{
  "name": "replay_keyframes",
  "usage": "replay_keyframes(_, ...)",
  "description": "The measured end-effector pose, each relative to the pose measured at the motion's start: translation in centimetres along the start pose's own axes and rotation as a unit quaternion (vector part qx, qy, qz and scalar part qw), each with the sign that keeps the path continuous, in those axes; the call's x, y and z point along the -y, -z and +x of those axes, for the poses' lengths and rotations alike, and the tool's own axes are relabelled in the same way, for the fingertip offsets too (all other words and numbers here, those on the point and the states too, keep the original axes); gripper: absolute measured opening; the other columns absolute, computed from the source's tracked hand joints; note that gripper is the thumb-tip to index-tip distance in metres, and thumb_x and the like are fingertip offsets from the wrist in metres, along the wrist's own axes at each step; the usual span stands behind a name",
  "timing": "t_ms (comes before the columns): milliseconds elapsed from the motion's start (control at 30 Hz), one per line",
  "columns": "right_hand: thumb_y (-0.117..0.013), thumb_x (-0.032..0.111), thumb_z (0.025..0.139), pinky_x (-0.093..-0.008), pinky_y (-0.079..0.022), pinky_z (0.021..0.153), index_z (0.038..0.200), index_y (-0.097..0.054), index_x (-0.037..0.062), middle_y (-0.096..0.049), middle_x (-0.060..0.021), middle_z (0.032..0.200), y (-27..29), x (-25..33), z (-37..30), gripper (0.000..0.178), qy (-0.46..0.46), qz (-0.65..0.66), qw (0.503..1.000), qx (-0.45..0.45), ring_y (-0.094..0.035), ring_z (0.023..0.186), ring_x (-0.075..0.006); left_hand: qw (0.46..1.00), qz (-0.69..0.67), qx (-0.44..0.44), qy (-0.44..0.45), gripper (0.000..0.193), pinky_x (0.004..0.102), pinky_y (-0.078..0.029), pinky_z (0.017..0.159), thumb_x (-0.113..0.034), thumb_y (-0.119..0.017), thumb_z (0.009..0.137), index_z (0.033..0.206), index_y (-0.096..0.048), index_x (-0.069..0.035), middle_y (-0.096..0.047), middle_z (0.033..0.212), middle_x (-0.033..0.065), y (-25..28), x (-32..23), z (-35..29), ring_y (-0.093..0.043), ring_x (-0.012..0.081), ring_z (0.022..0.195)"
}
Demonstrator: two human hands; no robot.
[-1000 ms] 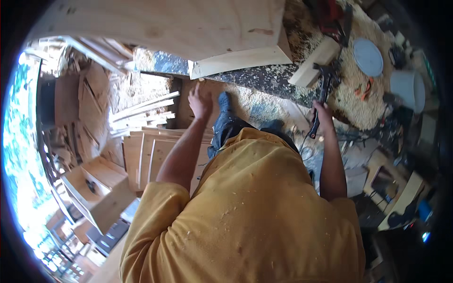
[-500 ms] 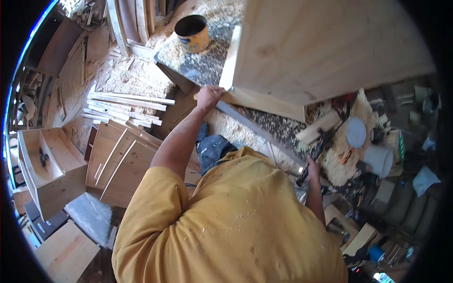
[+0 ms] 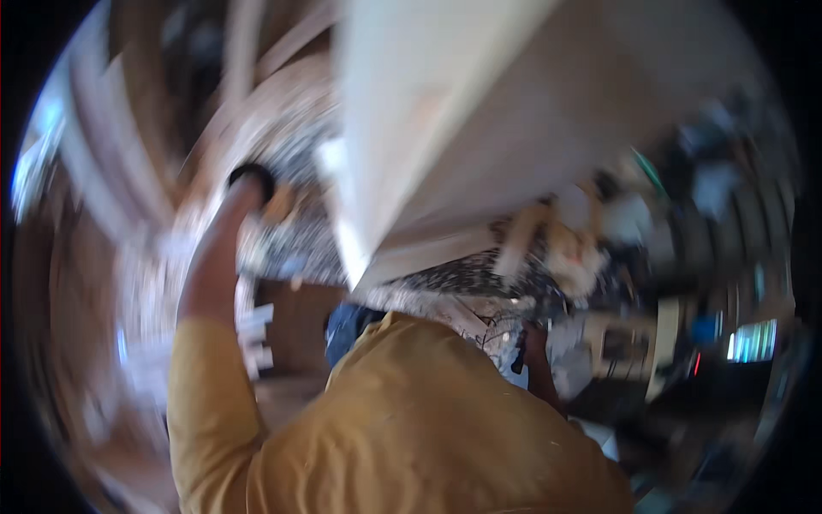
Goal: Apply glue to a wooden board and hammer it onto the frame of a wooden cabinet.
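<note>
The picture is heavily smeared by motion. My left hand (image 3: pixel 250 182) is stretched far forward, at the dark mouth of a small yellow bucket (image 3: pixel 279 206); its fingers cannot be made out. Low on the right, my right hand (image 3: pixel 534 337) is closed around a black hand tool (image 3: pixel 519 353), whose kind is too blurred to tell. In front of me a large pale wooden panel piece (image 3: pixel 411 128), box-like with a corner toward me, stands on the workbench (image 3: pixel 304 244). Wood shavings are scattered over the bench top.
Pale wooden strips (image 3: pixel 257 334) lie at the left below the bench. Blurred wood offcuts (image 3: pixel 518 240) and a whitish container (image 3: pixel 627 218) are on the right. Farther right shows a bright screen-like patch (image 3: pixel 753 341). Tall boards (image 3: pixel 128 137) stand at the far left.
My left hand has left the wooden piece's near corner and reached forward to the yellow bucket. The view has swung around. My right hand still holds the black tool, now lower.
</note>
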State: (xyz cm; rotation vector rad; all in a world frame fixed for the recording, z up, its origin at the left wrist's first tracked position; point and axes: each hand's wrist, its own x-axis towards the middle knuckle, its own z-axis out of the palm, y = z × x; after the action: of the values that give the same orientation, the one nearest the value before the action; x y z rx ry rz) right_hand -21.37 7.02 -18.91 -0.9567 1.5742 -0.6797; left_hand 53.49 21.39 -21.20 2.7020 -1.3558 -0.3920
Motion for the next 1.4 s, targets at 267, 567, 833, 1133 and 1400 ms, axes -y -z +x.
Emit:
replay_keyframes(267, -0.071, 0.025, 0.076, -0.0321, -0.036, 0.037, 0.071, -0.055, 0.0008, -0.047, -0.0024, 0.053, 0.6, -7.6, -7.9, 0.029, 0.028, 0.085, 0.978, -0.190, -0.045, 0.040, -0.0142, 0.962, 0.241, 0.124, -0.031, 0.040, 0.0399, -0.049, 0.086, -0.036, -0.056, 0.087, 0.114, -0.063, -0.008, -0.063, 0.114, 0.0143, -1.5, -8.3, 11.4, -0.062, 0.0258, 0.098)
replay_keyframes(567, -0.070, 0.027, 0.079, -0.0325, -0.039, 0.035, 0.069, -0.052, 0.0019, -0.049, -0.0037, 0.053, 0.3, -17.4, -15.9, 0.033, -0.118, 0.142, 0.927, -0.327, -0.047, 0.038, -0.0154, 0.955, 0.268, 0.119, -0.042, 0.038, 0.0401, -0.049, 0.085, -0.034, -0.056, 0.086, 0.112, -0.064, -0.007, -0.063, 0.112, 0.0159, -6.2, -13.6, 13.3, -0.062, 0.0274, 0.098)
replay_keyframes(833, -0.072, 0.022, 0.080, -0.0368, -0.035, 0.037, 0.068, -0.055, 0.0019, -0.045, -0.0023, 0.051, 1.2, -20.1, -19.4, 0.028, -0.165, 0.239, 0.881, -0.374, -0.044, 0.039, -0.0175, 0.954, 0.273, 0.119, -0.041, 0.037, 0.0402, -0.049, 0.084, -0.033, -0.056, 0.086, 0.110, -0.064, -0.006, -0.063, 0.111, 0.0173, -8.3, -12.9, 12.9, -0.062, 0.0288, 0.097)
replay_keyframes(1133, -0.067, 0.030, 0.078, -0.0306, -0.037, 0.041, 0.087, -0.060, 0.0061, -0.044, 0.0006, 0.058, 2.2, -25.9, -18.5, 0.027, -0.108, 0.108, 0.922, -0.357, -0.041, 0.046, -0.0145, 0.964, 0.230, 0.132, -0.021, 0.036, 0.0403, -0.049, 0.083, -0.031, -0.056, 0.085, 0.108, -0.065, -0.006, -0.063, 0.109, 0.0188, -6.5, 0.4, 11.7, -0.062, 0.0304, 0.097)
replay_keyframes(1400, -0.064, 0.025, 0.084, -0.0281, -0.029, 0.035, 0.069, -0.045, 0.0139, -0.038, 0.0035, 0.050, 2.4, -21.3, -17.6, 0.027, -0.191, 0.164, 0.928, -0.274, -0.036, 0.038, -0.0099, 0.963, 0.225, 0.149, 0.017, 0.034, 0.0405, -0.049, 0.082, -0.029, -0.055, 0.084, 0.106, -0.065, -0.005, -0.063, 0.107, 0.0202, -6.7, 4.7, 11.8, -0.062, 0.0318, 0.097)
